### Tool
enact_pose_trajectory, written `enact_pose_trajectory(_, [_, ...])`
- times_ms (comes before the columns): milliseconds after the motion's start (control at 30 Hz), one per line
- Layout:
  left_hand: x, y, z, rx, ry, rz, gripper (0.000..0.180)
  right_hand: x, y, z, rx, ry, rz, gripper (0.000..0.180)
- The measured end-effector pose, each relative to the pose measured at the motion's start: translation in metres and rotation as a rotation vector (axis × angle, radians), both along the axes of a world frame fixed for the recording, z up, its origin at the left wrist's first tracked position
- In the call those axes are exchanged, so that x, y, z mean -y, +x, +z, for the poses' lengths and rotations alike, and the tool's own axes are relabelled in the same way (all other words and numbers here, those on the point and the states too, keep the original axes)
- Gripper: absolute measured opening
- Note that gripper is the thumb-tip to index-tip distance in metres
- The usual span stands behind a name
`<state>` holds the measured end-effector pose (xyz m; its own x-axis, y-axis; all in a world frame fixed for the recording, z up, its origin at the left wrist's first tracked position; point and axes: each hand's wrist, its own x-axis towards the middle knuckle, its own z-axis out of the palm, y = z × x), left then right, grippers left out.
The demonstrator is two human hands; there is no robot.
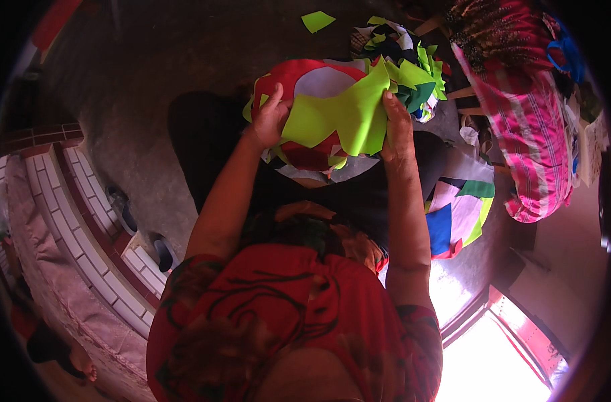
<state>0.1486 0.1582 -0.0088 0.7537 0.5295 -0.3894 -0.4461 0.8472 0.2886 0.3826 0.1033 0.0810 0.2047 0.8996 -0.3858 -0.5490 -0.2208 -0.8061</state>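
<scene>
My left hand [270,117] and my right hand [397,124] hold up a patchwork piece of cloth [332,110] in front of me, above my lap. The cloth is made of lime-green, red and white patches. Each hand grips one side edge, left hand on the red and green edge, right hand on the lime-green edge. A dark cloth [359,194] lies across my lap under it. Both forearms rise from the lower middle of the view.
A heap of green, white and dark fabric scraps [402,50] lies beyond the held piece. A single green scrap [317,21] lies on the grey floor. A second patchwork piece [463,208] lies at my right. A pink striped bundle [533,120] stands far right. Tiled steps [84,221] run at left.
</scene>
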Motion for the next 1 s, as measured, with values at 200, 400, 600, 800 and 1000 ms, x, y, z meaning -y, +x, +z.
enact_pose_trajectory(200, [0.009, -0.008, -0.023, -0.492, 0.457, -0.264, 0.042, 0.011, 0.033, -0.074, 0.159, -0.161, -0.020, 0.029])
enact_pose_trajectory(400, [0.019, -0.003, -0.038, -0.793, 0.504, -0.394, 0.039, 0.015, 0.039, -0.120, 0.722, -0.318, 0.112, 0.024])
enact_pose_trajectory(600, [0.020, -0.008, -0.078, -0.833, 0.505, -0.467, 0.039, 0.015, 0.049, -0.166, 1.036, -0.398, 0.166, 0.028])
enact_pose_trajectory(800, [0.020, -0.004, -0.036, -0.913, 0.559, -0.575, 0.048, 0.018, 0.051, -0.171, 1.103, -0.424, 0.161, 0.027])
enact_pose_trajectory(1000, [0.017, -0.011, -0.024, -1.065, 0.633, -0.785, 0.058, 0.025, 0.035, -0.157, 1.398, -0.275, 0.083, 0.031])
